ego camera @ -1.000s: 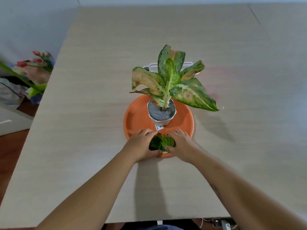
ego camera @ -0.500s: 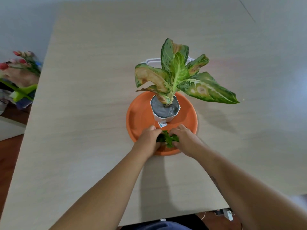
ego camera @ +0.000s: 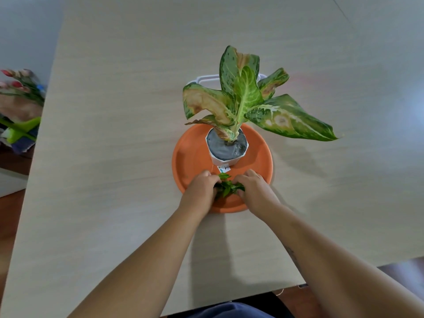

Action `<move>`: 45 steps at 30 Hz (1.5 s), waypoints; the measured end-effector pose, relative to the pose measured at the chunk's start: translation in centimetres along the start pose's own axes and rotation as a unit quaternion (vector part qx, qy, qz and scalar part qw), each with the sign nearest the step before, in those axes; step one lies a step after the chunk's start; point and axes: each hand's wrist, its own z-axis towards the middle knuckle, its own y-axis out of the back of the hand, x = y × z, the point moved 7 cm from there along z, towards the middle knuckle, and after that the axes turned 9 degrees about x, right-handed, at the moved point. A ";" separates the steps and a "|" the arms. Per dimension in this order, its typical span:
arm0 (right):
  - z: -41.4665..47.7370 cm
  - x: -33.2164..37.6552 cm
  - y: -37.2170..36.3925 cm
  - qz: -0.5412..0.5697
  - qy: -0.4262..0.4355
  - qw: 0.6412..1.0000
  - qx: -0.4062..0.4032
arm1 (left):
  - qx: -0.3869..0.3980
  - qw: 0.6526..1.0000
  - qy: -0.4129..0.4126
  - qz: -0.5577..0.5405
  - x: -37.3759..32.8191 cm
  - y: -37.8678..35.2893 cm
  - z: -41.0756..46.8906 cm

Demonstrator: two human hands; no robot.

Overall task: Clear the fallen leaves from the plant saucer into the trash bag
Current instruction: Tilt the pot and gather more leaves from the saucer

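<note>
Pale wood-grain table [ego camera: 114, 157] fills the view, orange saucer [ego camera: 190, 157] near the middle with a white pot [ego camera: 226, 160] and variegated plant [ego camera: 243, 102] standing in it. Left hand [ego camera: 200, 188] and right hand [ego camera: 257, 189] are both down on the near side of the saucer, closer together than a second ago: then a loose gap with the leaves [ego camera: 228, 187] spread between them, now the fingers press in from both sides and the leaves are bunched into a tight green clump. Grip reads as a narrow two-handed pinch around the clump, each hand touching it; one small leaf [ego camera: 223, 175] sits just beyond, near the pot label. Leaves are not lifted yet, clump looks to rest on the saucer floor. Judgement: gathering step nearly done, lift comes next. No trash bag in view; white object [ego camera: 206, 78] behind the plant unclear. Stray leaf may get left behind
</note>
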 end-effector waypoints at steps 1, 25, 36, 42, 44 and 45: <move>0.0 0.0 0.0 0.007 0.002 1.000 -0.006 | -0.002 1.000 0.002 -0.005 0.0 0.0 0.0; -1.6 -1.1 0.0 0.649 -0.131 0.749 -0.006 | -0.024 0.781 0.195 -0.593 3.6 0.1 -0.9; -1.8 -1.5 0.7 0.658 -0.096 0.746 0.026 | -0.059 0.740 0.196 -0.641 2.0 -0.7 -1.9; -0.9 -2.2 1.6 0.652 -0.068 0.752 0.065 | -0.087 0.705 0.181 -0.680 0.5 -0.9 -2.4; -0.6 -2.3 1.9 0.646 -0.060 0.757 0.079 | -0.106 0.691 0.179 -0.692 0.0 -1.0 -2.8; -0.5 -2.4 2.0 0.642 -0.056 0.759 0.087 | -0.117 0.681 0.177 -0.700 -0.3 -1.1 -3.0</move>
